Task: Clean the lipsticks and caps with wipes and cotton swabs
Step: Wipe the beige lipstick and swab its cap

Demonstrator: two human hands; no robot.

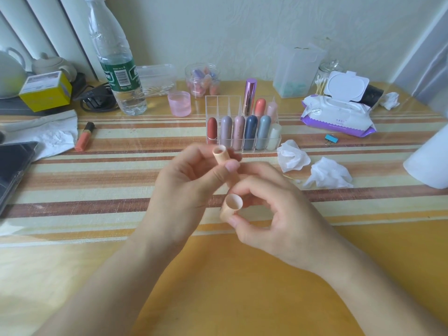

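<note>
My left hand (189,180) pinches a peach lipstick tube (221,155), its open end tilted up and away. My right hand (271,214) pinches the matching peach cap (230,206) between thumb and forefinger, open end facing me. The two pieces are apart, the cap below the tube. Behind them a clear acrylic organizer (211,103) holds several capped lipsticks in red, mauve, pink, navy, grey-blue and white, plus a tall metallic pink one (249,97). An open pack of wet wipes (337,112) lies at the right. A jar of cotton swabs (323,81) stands behind it.
Two crumpled used wipes (293,156) (327,174) and a used cotton swab (292,178) lie right of my hands. An orange lip gloss (84,137), tissue (48,134), phone (12,166), water bottle (116,61), pink cup (180,103) and paper roll (429,161) stand around the striped table.
</note>
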